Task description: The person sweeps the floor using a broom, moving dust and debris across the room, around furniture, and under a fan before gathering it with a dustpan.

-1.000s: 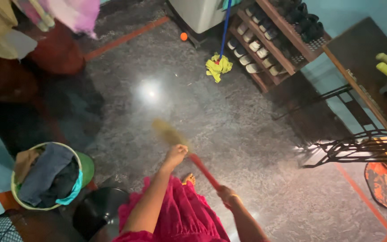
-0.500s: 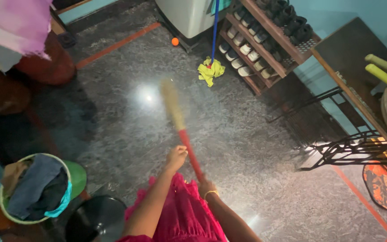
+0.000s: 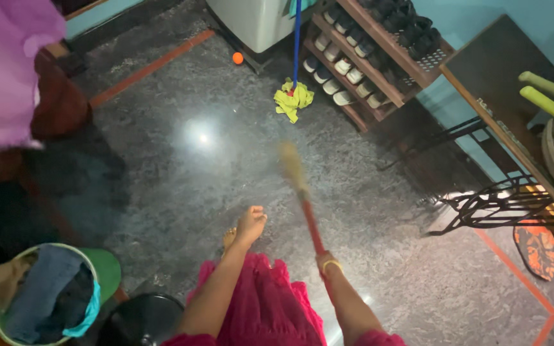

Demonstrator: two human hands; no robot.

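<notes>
While clamped in the right hand's (image 3: 326, 261) grip, broom (image 3: 302, 198) bristles forward (left hand (image 3: 251, 224) empty, loosely curled).

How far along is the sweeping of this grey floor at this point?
Done: the glossy grey stone floor shows no visible litter, though fine dust cannot be judged. In hand: the right hand grips the red-handled straw broom, its bristles blurred mid-stroke; the left hand hangs free. Left: the small orange ball and yellow mop head sit by the wooden shoe rack.
</notes>
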